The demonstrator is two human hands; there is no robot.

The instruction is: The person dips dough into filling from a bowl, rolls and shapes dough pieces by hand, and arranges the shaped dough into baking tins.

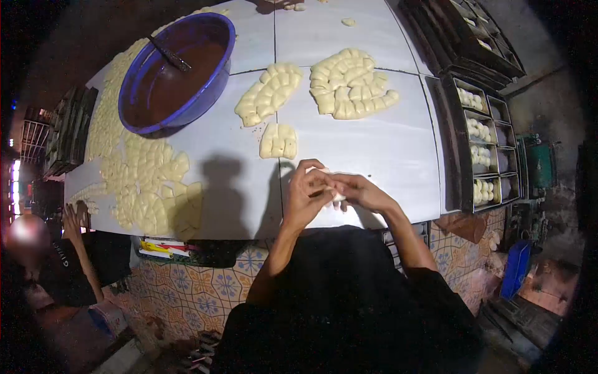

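Above the front edge of the table, my left hand (306,194) and my right hand (366,194) meet with bent fingers, pinching a small piece of pale dough (337,198) between them. The fingers cover much of it. Just beyond my left hand lies a small block of dough pieces (278,142). Farther back are two larger clusters, a long dough cluster (269,95) and a wider dough cluster (349,85), their pieces pressed against each other.
A blue basin (210,103) of brown filling, with a dark-handled utensil (168,52), stands at left. Many dough pieces (146,168) surround it. Dark trays (484,149) holding dough balls line the right edge. At far left, a co-worker's hand (73,219) rests by the dough.
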